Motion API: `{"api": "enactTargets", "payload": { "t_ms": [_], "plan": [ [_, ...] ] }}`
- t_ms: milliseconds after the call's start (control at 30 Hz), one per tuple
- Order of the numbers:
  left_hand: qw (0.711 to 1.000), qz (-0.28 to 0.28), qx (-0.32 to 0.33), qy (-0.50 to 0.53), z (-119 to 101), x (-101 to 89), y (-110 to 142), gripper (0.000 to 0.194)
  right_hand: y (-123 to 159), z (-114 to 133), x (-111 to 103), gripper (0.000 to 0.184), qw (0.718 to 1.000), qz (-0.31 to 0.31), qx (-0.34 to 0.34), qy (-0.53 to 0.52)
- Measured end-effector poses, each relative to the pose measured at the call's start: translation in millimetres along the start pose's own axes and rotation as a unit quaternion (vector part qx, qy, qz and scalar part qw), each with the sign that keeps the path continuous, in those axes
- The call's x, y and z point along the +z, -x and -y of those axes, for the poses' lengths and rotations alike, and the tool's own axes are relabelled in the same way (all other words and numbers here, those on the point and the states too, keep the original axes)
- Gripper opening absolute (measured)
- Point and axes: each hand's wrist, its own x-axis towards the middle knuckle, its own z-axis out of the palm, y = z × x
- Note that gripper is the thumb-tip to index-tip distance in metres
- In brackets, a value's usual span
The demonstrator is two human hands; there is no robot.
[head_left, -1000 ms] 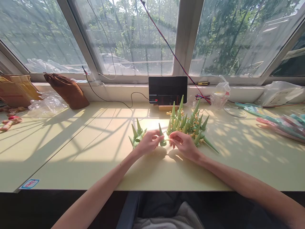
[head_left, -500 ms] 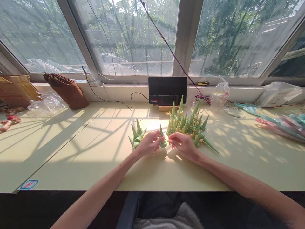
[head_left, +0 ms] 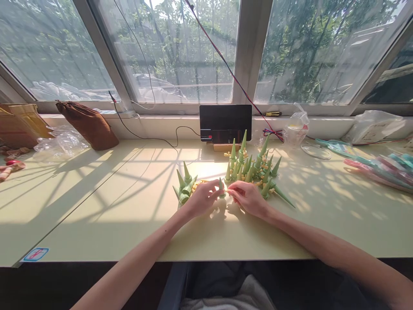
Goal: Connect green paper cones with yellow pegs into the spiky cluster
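Observation:
My left hand pinches a small green cone at the middle of the pale yellow table. My right hand meets it from the right, fingertips closed on a thin yellow peg pointing at the cone. Behind my left hand lies a small cluster of green cones. A larger pile of green cones with yellow pegs stands just beyond my right hand.
A black screen on a wooden stand sits at the table's back, with cables running to the window. A brown pouch and crumpled plastic lie back left. Plastic bags and coloured packets are at the right.
Both hands stayed together at the cone, which now sits lower and more hidden in my left fingers. The view shifted slightly left and down.

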Motion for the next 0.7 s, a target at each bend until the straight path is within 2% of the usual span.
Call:
{"api": "enactTargets", "payload": {
  "t_ms": [200, 333, 700],
  "plan": [
    [0.994, -0.011, 0.081, -0.077, 8.8, 2.0, 0.1, 0.019, 0.0, 4.3, -1.0, 0.029, 0.999, 0.029, 0.022, 0.015],
    [0.989, -0.007, 0.104, -0.102, 8.6, 1.1, 0.8, 0.019, 0.4, 4.9, -1.2, 0.034, 0.999, 0.042, 0.029, 0.010],
    [0.989, -0.016, 0.118, -0.091, 4.1, 1.0, 0.8, 0.022, -0.8, 6.8, -2.2, 0.041, 0.970, 0.112, 0.137, -0.166]
  ]
}}
